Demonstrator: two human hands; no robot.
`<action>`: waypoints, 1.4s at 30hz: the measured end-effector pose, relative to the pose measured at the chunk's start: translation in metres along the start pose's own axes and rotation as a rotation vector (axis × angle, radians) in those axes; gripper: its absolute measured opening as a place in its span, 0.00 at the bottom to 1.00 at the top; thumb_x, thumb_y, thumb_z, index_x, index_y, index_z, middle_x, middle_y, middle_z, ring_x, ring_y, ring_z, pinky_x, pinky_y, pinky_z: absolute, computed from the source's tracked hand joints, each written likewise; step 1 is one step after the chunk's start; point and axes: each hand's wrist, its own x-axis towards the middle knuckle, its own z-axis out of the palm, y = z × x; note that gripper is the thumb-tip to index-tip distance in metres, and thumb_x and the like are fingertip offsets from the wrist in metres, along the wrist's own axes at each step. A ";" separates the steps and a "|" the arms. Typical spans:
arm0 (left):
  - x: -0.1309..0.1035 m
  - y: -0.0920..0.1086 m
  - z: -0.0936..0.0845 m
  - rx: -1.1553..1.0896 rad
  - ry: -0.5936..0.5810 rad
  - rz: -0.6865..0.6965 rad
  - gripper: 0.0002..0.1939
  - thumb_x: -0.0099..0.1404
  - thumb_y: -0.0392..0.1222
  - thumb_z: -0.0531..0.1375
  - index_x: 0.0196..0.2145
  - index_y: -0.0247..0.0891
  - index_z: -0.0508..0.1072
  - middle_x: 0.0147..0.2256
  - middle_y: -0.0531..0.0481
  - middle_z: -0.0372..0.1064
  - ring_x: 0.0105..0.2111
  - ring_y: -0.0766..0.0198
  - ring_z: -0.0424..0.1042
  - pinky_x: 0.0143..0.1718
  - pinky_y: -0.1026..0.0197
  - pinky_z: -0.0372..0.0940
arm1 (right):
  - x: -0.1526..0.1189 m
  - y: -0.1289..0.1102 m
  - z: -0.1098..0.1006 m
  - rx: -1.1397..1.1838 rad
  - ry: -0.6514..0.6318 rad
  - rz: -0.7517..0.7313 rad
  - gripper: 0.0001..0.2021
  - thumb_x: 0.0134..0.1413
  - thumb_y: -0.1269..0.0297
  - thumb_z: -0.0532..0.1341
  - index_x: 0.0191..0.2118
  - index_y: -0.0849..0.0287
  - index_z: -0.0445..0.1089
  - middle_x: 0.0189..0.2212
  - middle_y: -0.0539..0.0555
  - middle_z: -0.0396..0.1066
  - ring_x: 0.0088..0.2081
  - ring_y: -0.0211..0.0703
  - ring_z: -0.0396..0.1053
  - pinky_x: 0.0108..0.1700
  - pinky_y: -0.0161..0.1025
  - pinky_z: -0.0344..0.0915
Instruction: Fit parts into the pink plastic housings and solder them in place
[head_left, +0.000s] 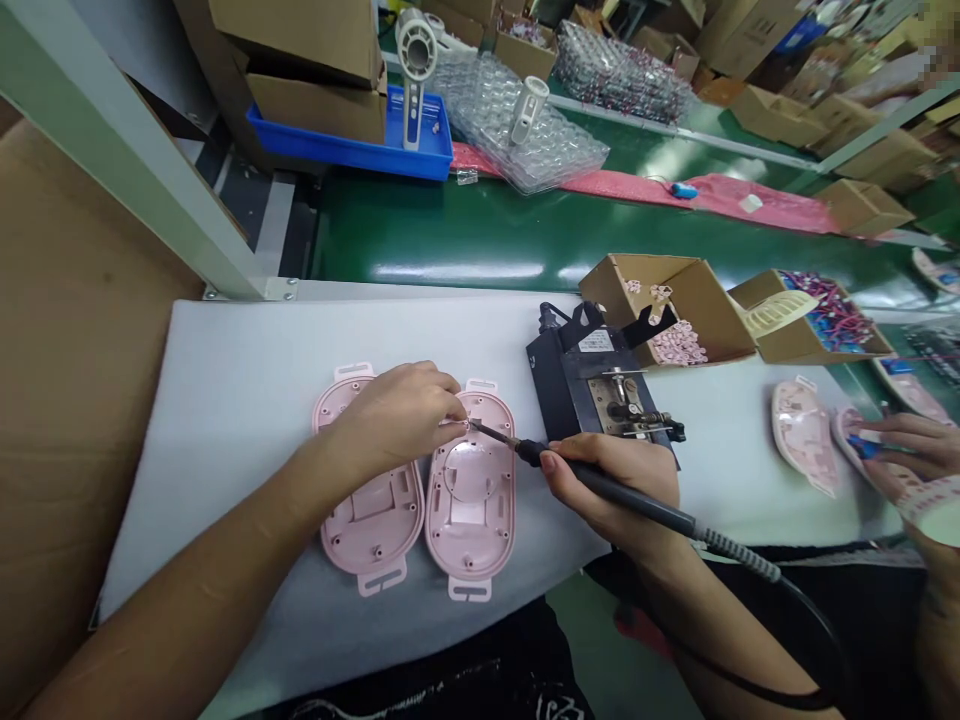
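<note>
L hand reaches over far half of L pink shell, fingers drawn together at far-L edge of R pink shell; can't tell if they pinch a small part; R hand grips soldering iron pen-style, fingers wrapped round the handle; iron tip points L, right by L fingertips, over far part of R shell; can't tell if tip touches plastic; both shells lie open side up, side by side on white-covered table, long axis near-to-far, slotted tabs at near & far ends; posts & ribs visible inside; iron's cable trails off near R.

Just R of R shell, beyond R hand: black unit w/ metal fittings on top; far R of it, open carton w/ small pink pcs; next to that, 2nd carton w/ wires, cream ribbed pc across its L side; further R, another pink shell on table, nr co-worker's hand.

Far side: green surface; on it blue tray far L, w/ cardboard & a white/grey handheld device; bubble wrap to its R, partly on pink strip.
</note>
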 end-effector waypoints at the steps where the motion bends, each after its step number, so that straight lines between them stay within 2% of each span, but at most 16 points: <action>1: 0.000 0.000 0.001 0.001 0.000 0.002 0.15 0.73 0.49 0.58 0.41 0.42 0.84 0.48 0.46 0.79 0.46 0.54 0.73 0.45 0.53 0.64 | 0.000 0.000 0.000 -0.002 -0.002 -0.004 0.08 0.62 0.63 0.66 0.31 0.56 0.74 0.24 0.47 0.78 0.22 0.34 0.74 0.25 0.29 0.68; 9: 0.000 -0.001 0.005 -0.002 0.012 0.002 0.15 0.73 0.50 0.58 0.39 0.43 0.84 0.47 0.46 0.78 0.46 0.54 0.72 0.46 0.53 0.64 | -0.001 -0.001 -0.001 -0.003 -0.012 -0.008 0.08 0.62 0.63 0.65 0.30 0.56 0.73 0.24 0.48 0.78 0.22 0.35 0.74 0.24 0.30 0.68; 42: 0.000 0.003 0.001 -0.060 -0.022 -0.037 0.16 0.73 0.49 0.57 0.38 0.42 0.84 0.47 0.45 0.78 0.47 0.54 0.72 0.46 0.52 0.64 | -0.001 0.000 -0.001 -0.006 -0.027 -0.034 0.07 0.63 0.64 0.65 0.32 0.54 0.73 0.26 0.48 0.78 0.23 0.37 0.75 0.25 0.33 0.71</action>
